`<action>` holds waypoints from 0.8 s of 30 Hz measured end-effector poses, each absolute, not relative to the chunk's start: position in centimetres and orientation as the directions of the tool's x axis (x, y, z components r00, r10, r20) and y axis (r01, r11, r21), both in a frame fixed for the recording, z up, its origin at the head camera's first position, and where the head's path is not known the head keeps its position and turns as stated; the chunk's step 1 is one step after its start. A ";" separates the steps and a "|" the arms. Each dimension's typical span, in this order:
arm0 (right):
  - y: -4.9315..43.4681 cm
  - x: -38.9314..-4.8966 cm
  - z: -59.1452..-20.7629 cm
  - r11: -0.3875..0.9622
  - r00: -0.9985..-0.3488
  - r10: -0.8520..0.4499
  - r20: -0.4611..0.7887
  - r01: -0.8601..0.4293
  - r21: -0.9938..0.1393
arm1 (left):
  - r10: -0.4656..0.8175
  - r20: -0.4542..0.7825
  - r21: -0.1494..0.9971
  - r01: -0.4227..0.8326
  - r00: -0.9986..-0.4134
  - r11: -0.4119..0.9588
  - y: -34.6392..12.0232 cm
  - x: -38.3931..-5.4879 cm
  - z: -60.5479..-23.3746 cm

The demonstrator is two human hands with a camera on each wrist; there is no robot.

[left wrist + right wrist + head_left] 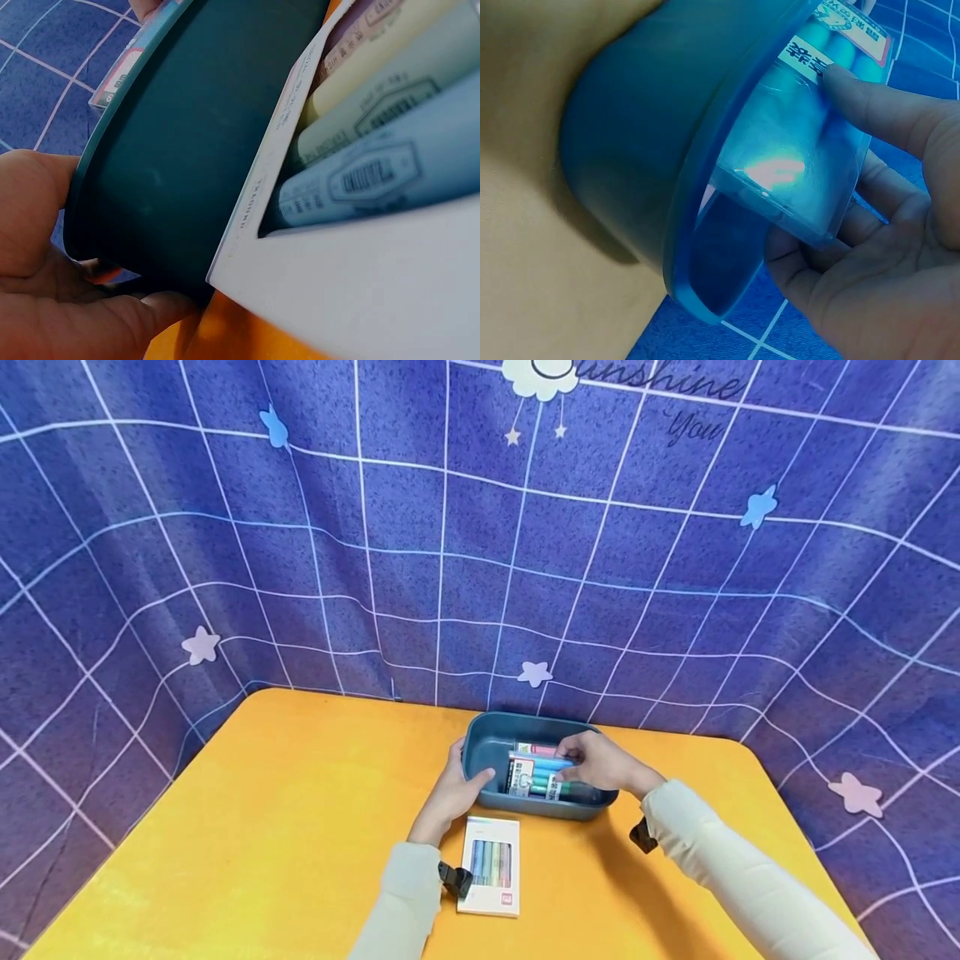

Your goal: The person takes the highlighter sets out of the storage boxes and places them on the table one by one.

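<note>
My left hand (452,789) grips the left end of a dark teal bin (573,810), thumb over the rim and fingers along the outer wall. Over the bin's opening, my right hand (603,764) pinches the right end of a clear plastic pack of markers (536,772), thumb on the labelled face. Blue and green barrels show through the pack (780,142), which sits tilted at the rim in the right wrist view. Behind it in the bin shows a pink item (538,749), mostly hidden by the pack.
A white box with a window (487,903) lies flat on the yellow table (322,793) just in front of the bin, close to my left wrist. Pastel markers (375,180) show through its window. A blue gridded curtain (405,568) hangs behind the table.
</note>
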State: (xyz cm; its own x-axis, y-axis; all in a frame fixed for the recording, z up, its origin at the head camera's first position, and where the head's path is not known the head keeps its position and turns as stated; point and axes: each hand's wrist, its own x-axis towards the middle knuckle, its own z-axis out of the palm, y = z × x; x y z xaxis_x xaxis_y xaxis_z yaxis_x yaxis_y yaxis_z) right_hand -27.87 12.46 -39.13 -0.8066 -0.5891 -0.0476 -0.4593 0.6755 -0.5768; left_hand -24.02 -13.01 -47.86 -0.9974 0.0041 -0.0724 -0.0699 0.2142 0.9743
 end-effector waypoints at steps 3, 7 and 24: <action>12.5 -27.8 -39.2 0.667 -0.798 -0.600 -0.046 -0.467 -0.581 | 0.002 -0.075 0.975 -0.073 -0.997 0.211 -13.0 -24.0 -47.9; 12.6 -27.8 -39.2 0.649 -0.790 -0.613 -0.022 -0.488 -0.583 | -0.001 -0.083 0.974 -0.081 -0.997 0.213 -13.0 -24.0 -48.0; 12.7 -27.3 -39.2 0.651 -0.810 -0.586 -0.021 -0.456 -0.607 | 0.000 -0.089 0.975 -0.087 -0.996 0.206 -13.1 -24.1 -48.0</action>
